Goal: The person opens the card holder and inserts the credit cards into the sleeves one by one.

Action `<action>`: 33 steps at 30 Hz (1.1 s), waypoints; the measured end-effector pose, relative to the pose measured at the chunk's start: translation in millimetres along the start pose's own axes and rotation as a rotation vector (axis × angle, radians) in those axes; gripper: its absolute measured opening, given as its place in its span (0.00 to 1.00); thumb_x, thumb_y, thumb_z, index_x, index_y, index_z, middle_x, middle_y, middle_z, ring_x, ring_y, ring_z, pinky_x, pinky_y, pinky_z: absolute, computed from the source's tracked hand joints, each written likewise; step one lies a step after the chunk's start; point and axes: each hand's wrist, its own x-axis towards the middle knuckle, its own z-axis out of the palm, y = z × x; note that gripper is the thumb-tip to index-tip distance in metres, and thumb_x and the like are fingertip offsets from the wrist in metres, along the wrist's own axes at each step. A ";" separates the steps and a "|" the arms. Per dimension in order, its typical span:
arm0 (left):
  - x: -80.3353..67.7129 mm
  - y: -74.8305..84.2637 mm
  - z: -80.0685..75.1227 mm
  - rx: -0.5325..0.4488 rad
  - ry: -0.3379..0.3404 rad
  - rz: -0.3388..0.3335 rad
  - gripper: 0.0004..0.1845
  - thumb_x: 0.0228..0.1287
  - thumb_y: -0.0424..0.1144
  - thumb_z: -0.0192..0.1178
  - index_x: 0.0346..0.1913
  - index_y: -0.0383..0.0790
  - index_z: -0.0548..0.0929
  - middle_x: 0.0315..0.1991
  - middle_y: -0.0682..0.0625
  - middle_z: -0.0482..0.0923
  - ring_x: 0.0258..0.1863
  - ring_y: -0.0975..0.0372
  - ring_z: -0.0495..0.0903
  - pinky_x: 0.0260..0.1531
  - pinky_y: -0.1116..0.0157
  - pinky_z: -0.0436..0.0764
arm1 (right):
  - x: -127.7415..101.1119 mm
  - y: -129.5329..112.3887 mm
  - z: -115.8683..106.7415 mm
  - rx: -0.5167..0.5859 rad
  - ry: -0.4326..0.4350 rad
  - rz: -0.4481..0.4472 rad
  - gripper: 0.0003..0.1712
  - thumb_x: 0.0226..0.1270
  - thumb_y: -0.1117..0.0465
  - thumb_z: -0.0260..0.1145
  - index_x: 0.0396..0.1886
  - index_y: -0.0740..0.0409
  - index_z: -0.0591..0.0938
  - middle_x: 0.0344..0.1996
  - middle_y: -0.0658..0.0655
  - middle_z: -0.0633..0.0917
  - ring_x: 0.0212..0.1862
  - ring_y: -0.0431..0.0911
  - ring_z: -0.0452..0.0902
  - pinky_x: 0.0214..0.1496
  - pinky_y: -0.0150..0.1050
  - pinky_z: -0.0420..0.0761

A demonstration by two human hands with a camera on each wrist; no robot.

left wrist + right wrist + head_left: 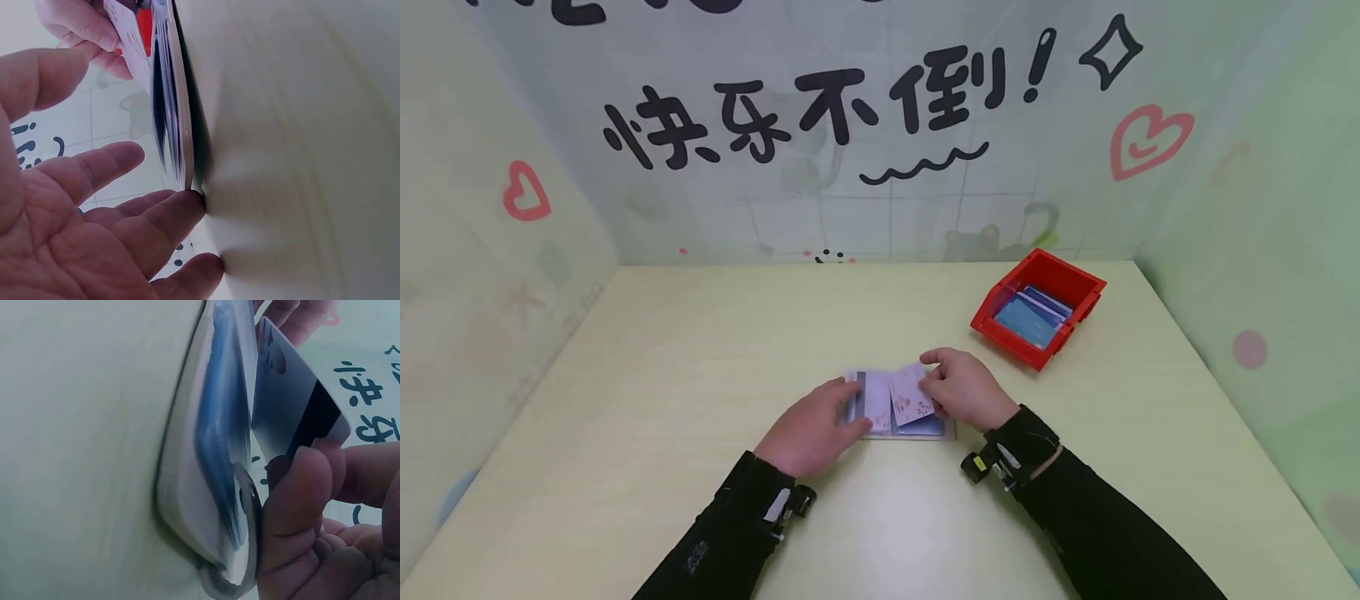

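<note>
A card holder [925, 428] with clear sleeves lies spread on the table in front of me, several pages thick in both wrist views. My right hand [966, 390] pinches a pale card [912, 395] between thumb and fingers, tilted over the holder's right page. On its back, in the right wrist view, the card [290, 394] carries a dark magnetic stripe. At the holder's left side is my left hand [816, 425], fingers loosely extended. One of its fingertips [190, 201] touches the holder's edge in the left wrist view.
A red bin [1086, 292] with several blue cards [1030, 321] in it stands at the back right of the pale table [700, 333]. Printed wall panels [737, 217] border the table at the back and both sides.
</note>
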 end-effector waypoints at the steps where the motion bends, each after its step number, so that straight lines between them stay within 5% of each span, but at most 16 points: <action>1: 0.1 0.5 -1.2 -0.002 -0.002 -0.001 0.34 0.74 0.49 0.66 0.77 0.39 0.73 0.80 0.39 0.66 0.78 0.45 0.68 0.74 0.44 0.71 | 0.1 -0.7 -0.1 -0.003 0.001 0.001 0.26 0.75 0.61 0.68 0.70 0.58 0.77 0.27 0.57 0.82 0.23 0.47 0.75 0.25 0.33 0.70; 16: 2.5 0.1 1.0 0.022 -0.013 0.004 0.35 0.74 0.50 0.65 0.77 0.40 0.72 0.80 0.40 0.64 0.78 0.45 0.69 0.73 0.44 0.72 | -7.0 -7.7 4.3 -0.112 0.032 0.020 0.29 0.74 0.59 0.69 0.72 0.57 0.76 0.35 0.57 0.83 0.24 0.47 0.76 0.26 0.32 0.74; 33: -0.2 1.0 -1.6 0.034 -0.018 -0.006 0.34 0.74 0.51 0.64 0.77 0.39 0.72 0.81 0.40 0.63 0.80 0.45 0.66 0.75 0.45 0.70 | -11.4 -14.1 6.0 -0.267 0.047 0.025 0.28 0.74 0.58 0.68 0.72 0.55 0.78 0.46 0.56 0.85 0.43 0.48 0.80 0.34 0.33 0.81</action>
